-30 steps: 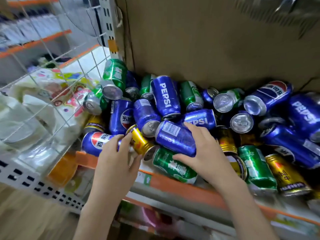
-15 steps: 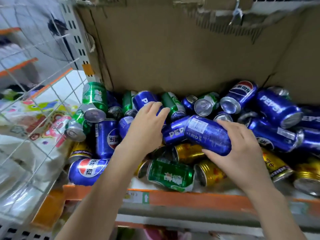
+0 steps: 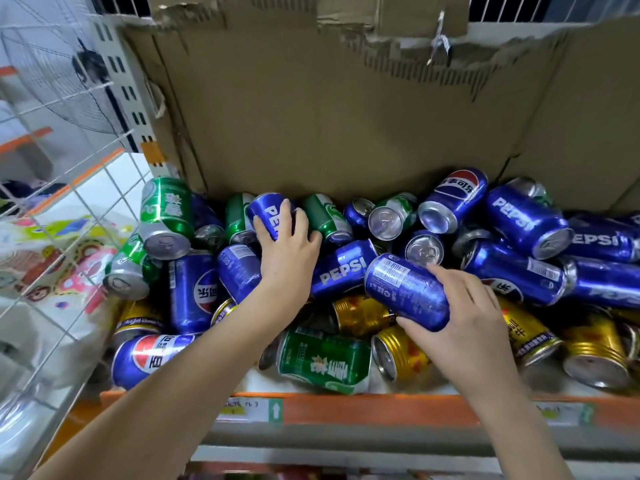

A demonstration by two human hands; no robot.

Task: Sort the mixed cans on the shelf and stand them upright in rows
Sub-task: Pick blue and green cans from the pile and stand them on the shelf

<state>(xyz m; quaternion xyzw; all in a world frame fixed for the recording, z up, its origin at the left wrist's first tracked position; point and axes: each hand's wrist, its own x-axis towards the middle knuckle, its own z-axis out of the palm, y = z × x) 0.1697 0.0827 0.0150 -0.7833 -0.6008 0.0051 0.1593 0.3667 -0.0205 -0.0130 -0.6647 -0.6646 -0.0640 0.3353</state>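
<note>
A jumbled heap of several blue Pepsi, green and gold cans lies on its sides on the shelf. My left hand reaches to the back of the heap and grips a blue Pepsi can near the cardboard wall. My right hand holds another blue Pepsi can lifted a little above the gold cans, barcode side up. A green can lies at the shelf's front edge between my arms. Gold cans lie at the front right.
A torn cardboard sheet lines the shelf's back and right side. A white wire grid closes the left side, with bagged goods behind it. The shelf's orange front lip carries paper labels.
My left hand left the gold can at the front, reached to the back and closed on a blue Pepsi can. My right hand lifted its blue can rightward.
</note>
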